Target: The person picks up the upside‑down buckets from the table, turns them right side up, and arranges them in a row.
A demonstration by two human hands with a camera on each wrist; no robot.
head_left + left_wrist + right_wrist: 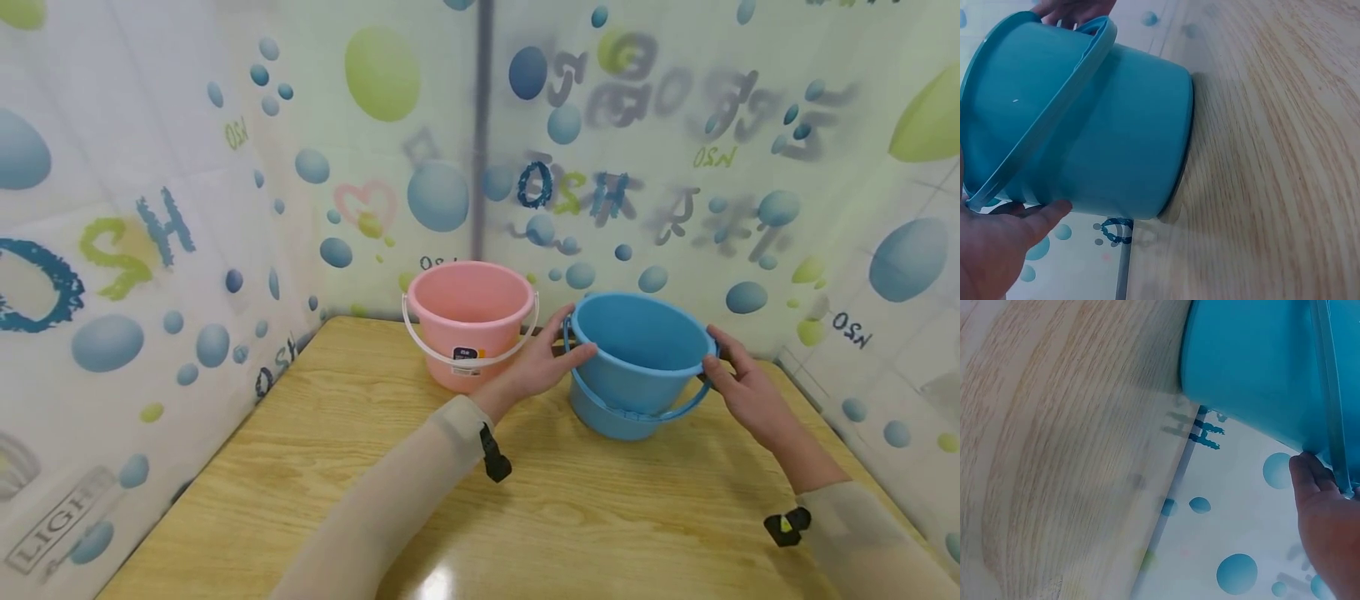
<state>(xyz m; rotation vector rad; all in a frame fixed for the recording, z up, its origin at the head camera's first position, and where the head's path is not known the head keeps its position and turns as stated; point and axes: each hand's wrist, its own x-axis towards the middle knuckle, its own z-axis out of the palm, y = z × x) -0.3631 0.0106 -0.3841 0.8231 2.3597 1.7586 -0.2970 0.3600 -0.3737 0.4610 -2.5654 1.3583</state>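
A blue bucket (pixel 626 400) stands at the back right of the wooden table, its mouth upward and its blue handle (pixel 626 414) hanging down across the front. My left hand (pixel 546 360) grips its left rim, thumb over the edge and fingers on the outer wall. On the opposite side my right hand (pixel 750 392) holds the rim near the handle's end. The wrist views show the bucket wall (pixel 1129 131) between both hands, with fingers of the right hand (pixel 1329 519) against it. The bucket's base meets the table top.
Left of the blue bucket, behind my left forearm, stands a pink bucket (pixel 472 292) with a white handle (pixel 427 346) and a dark label. The wooden table (pixel 600 517) reaches back to a curtain (pixel 300 208) printed with blue and green drops, which encloses its sides.
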